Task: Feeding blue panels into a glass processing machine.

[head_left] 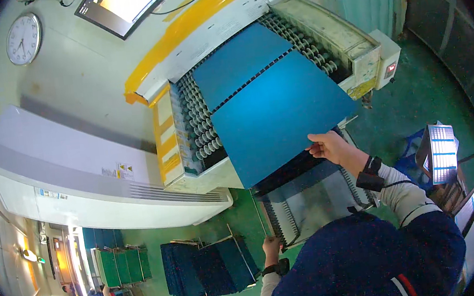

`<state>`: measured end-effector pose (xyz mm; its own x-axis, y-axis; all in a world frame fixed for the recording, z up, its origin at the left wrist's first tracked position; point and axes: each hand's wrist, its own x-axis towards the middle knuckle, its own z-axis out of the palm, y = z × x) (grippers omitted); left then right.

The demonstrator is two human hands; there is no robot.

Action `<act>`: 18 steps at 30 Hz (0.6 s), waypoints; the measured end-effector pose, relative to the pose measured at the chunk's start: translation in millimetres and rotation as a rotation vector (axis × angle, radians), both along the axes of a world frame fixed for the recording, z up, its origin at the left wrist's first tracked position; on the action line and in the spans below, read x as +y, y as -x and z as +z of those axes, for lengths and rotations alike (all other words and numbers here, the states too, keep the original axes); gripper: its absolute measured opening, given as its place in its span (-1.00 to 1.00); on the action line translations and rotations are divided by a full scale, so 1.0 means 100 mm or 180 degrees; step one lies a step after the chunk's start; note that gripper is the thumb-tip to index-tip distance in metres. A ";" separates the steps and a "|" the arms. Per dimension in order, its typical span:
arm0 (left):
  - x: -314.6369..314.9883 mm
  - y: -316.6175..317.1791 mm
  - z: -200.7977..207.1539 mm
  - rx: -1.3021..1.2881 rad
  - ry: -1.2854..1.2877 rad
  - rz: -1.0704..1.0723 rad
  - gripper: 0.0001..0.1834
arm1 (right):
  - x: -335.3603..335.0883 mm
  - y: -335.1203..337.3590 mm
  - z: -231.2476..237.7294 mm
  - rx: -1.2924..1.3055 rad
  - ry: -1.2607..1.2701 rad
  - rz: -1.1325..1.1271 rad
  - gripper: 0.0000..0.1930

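A flat blue panel (280,114) lies on the roller conveyor (208,144), its front edge overhanging toward me. My right hand (330,148) is at that edge, fingers closed on it; the exact grip is partly hidden. Behind it, a second blue panel (242,61) rests on the rollers, a narrow gap between the two. Below the conveyor's end stands a slotted rack (282,221) with toothed sides and dark panel edges at its far end. At the rack's near left corner, my left hand (271,251) is closed around its edge.
A long white air-conditioner unit (95,168) lies left of the conveyor. Racks of dark blue panels (209,266) and green panels (123,267) stand on the floor at left. At right are a control box (388,63) and a metallic slotted box (442,152) near a blue stool.
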<state>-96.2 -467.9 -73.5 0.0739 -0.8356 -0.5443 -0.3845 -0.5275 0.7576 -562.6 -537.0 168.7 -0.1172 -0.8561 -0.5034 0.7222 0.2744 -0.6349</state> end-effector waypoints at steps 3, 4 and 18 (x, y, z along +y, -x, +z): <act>0.00 -0.03 -0.14 -0.0166 -0.0416 0.0108 -0.80 | -0.03 0.04 -0.03 0.0008 0.0020 -0.0009 -0.77; 0.00 -0.04 -0.16 -0.0165 -0.0418 0.0105 -0.80 | -0.04 0.04 -0.02 0.0023 0.0034 -0.0004 -0.77; -0.09 0.35 0.27 -0.1016 -0.0495 -0.0419 -0.71 | -0.14 0.17 -0.10 -0.0079 -0.0004 -0.0090 -0.77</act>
<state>-131.6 -476.7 -46.6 0.1579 -0.7585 -0.6323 -0.6603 -0.5572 0.5035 -579.4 -551.2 158.3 -0.1288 -0.8519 -0.5076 0.7453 0.2545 -0.6163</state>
